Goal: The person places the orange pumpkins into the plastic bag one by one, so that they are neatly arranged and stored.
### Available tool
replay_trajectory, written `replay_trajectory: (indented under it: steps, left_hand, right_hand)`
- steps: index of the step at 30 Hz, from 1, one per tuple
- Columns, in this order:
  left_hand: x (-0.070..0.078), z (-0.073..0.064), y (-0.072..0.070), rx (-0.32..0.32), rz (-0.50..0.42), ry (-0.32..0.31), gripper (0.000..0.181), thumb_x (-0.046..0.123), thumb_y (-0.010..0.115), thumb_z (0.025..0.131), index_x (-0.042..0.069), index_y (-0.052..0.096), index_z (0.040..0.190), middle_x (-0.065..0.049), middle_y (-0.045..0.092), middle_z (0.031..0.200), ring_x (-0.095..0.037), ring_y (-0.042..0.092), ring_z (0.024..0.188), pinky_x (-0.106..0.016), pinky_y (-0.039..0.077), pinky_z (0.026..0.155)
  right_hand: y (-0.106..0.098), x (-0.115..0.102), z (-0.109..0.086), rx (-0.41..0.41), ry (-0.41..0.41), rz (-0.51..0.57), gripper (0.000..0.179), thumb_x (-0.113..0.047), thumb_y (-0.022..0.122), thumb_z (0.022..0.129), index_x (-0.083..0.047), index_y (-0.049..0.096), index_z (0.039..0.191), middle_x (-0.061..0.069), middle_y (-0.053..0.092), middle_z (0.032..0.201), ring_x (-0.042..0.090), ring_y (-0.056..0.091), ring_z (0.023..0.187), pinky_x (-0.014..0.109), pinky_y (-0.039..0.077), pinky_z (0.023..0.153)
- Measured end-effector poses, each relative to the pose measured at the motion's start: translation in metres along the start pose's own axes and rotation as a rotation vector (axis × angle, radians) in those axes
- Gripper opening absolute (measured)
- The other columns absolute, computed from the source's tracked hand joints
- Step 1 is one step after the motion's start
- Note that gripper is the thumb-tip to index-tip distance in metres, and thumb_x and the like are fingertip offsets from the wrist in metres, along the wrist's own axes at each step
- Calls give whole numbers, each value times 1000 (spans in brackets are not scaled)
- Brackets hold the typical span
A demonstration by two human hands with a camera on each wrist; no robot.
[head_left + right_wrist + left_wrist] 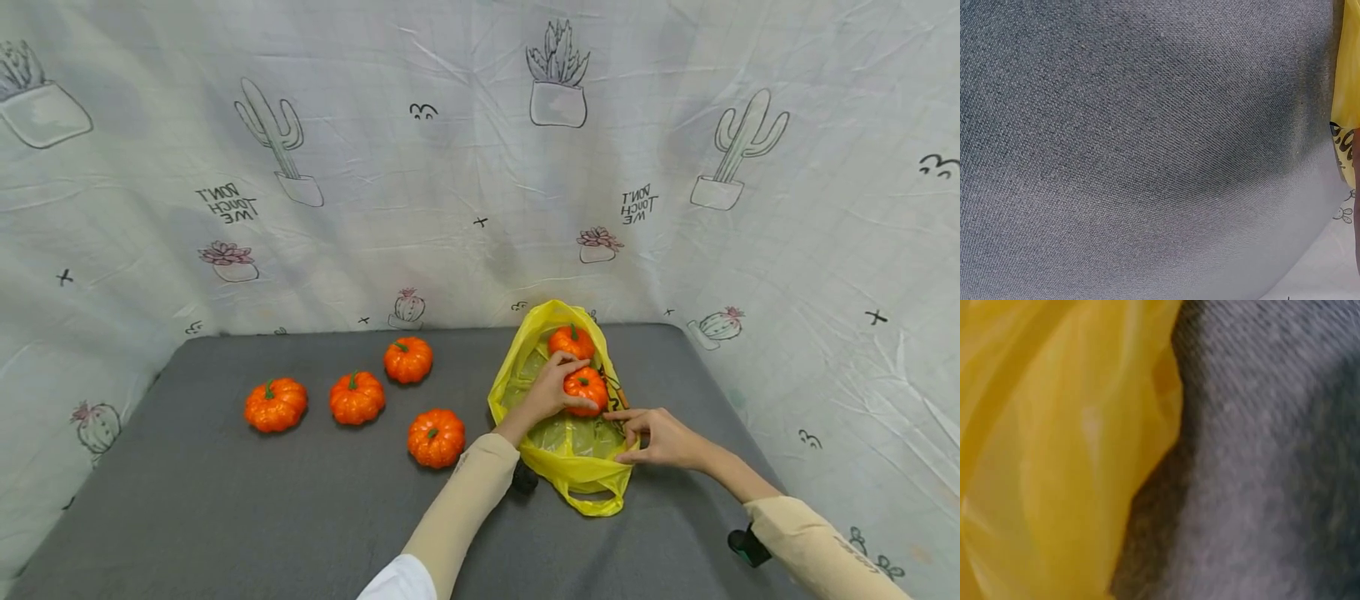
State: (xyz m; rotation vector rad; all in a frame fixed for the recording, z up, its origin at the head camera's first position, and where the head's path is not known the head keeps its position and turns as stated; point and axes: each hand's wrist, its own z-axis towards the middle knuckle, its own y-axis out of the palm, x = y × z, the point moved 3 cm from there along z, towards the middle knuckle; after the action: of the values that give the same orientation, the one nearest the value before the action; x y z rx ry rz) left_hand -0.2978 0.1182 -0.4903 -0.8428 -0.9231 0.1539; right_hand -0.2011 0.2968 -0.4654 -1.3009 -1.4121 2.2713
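Six orange pumpkins in head view: 4 on the grey surface [225,508], 2 inside the yellow bag [581,468], which lies mouth-up twd the R side, handle loop at its near end. L hand [551,392] clamped on the front pumpkin [587,388], fingers at its far side, thumb at its near side. Rear pumpkin [570,342] sits just behind, nr the bag's far end, stem up. R hand [663,437] is at the bag's R rim, index stretched out, other fingers bent, thumb lower down; looks to grip the rim. Loose ones, all L of bag: far-L pumpkin [276,405], mid pumpkin [357,398], back pumpkin [408,360] & near pumpkin [437,438], the last beside the L sleeve [472,492]. White cloth w/ cactus prints [480,158] hangs behind.

L wrist view: blurry; bag fills the L part, grey surface the R. Can't tell hand state from this one.

R wrist view: mostly surface; bag's edge w/ dark print at upper R, sliver of a finger [1357,206] against it, pale cloth lower R.
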Motion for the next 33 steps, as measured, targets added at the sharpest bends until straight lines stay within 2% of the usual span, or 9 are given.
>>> replay_trajectory:
  steps: [2, 5, 11, 15, 20, 23, 25, 28, 33]
  left_hand:
    - [-1, 1, -1, 4, 42, 9, 81, 36, 84, 71, 7, 51, 139, -9, 47, 127, -20, 50, 116, -25, 40, 101]
    - [-2, 2, -4, 26, 33, 22, 83, 36, 85, 70, 6, 50, 139, -9, 47, 131, -21, 49, 120, -25, 39, 102]
    - [1, 3, -15, 61, -20, 57, 75, 31, 84, 70, 4, 55, 135, -8, 51, 131, -22, 51, 120, -27, 41, 101]
    - [7, 2, -25, 80, -120, 72, 69, 26, 82, 74, 5, 55, 134, -8, 53, 134, -20, 51, 122, -28, 42, 100]
    - [24, -3, -42, 26, -345, 105, 65, 14, 77, 79, 2, 51, 137, -10, 51, 140, -23, 49, 127, -31, 42, 102]
    - [37, -9, -53, -16, -435, 111, 64, 10, 75, 82, 2, 49, 139, -10, 50, 141, -28, 49, 127, -32, 42, 101]
    - [47, -14, -59, -27, -427, 121, 63, 12, 74, 83, 6, 49, 140, -7, 50, 141, -26, 50, 126, -31, 44, 100]
    - [60, -25, -67, -56, -425, 135, 63, 14, 74, 83, 11, 50, 141, -2, 50, 141, -17, 49, 126, -30, 44, 99]
    - [79, -44, -76, -78, -414, 171, 58, 16, 74, 84, 12, 53, 139, 2, 52, 140, -6, 46, 126, -31, 44, 99]
  right_hand:
    - [1, 0, 1, -5, 1, 0, 31, -23, 78, 81, -22, 54, 62, 25, 63, 119, -6, 22, 50, 16, 36, 46]
    - [0, 0, 1, -11, 6, 1, 32, -23, 78, 81, -22, 53, 61, 25, 63, 119, -5, 21, 49, 16, 35, 46]
    - [0, 0, 2, -4, 5, -1, 32, -23, 78, 81, -21, 54, 61, 25, 63, 118, -7, 21, 49, 16, 35, 45]
    - [0, 0, 1, -8, 3, 10, 30, -24, 78, 81, -22, 55, 62, 25, 63, 118, -6, 21, 49, 16, 35, 45]
    - [-1, 1, 1, -12, 13, 18, 31, -25, 78, 82, -22, 54, 61, 24, 63, 119, -4, 23, 49, 16, 36, 46]
    - [-2, 0, 1, -12, 15, 16, 33, -24, 78, 81, -21, 53, 60, 24, 63, 118, -5, 24, 48, 16, 36, 45]
    - [-4, -1, 2, -12, 13, 20, 33, -23, 78, 81, -20, 53, 60, 25, 63, 118, -5, 23, 48, 16, 35, 45]
    - [-5, -2, 2, -13, 13, 24, 34, -23, 79, 81, -20, 52, 59, 26, 63, 117, -5, 22, 49, 16, 34, 44]
    - [-4, -2, 3, -9, 3, 9, 34, -22, 79, 80, -21, 52, 59, 24, 64, 116, -6, 25, 52, 15, 35, 47]
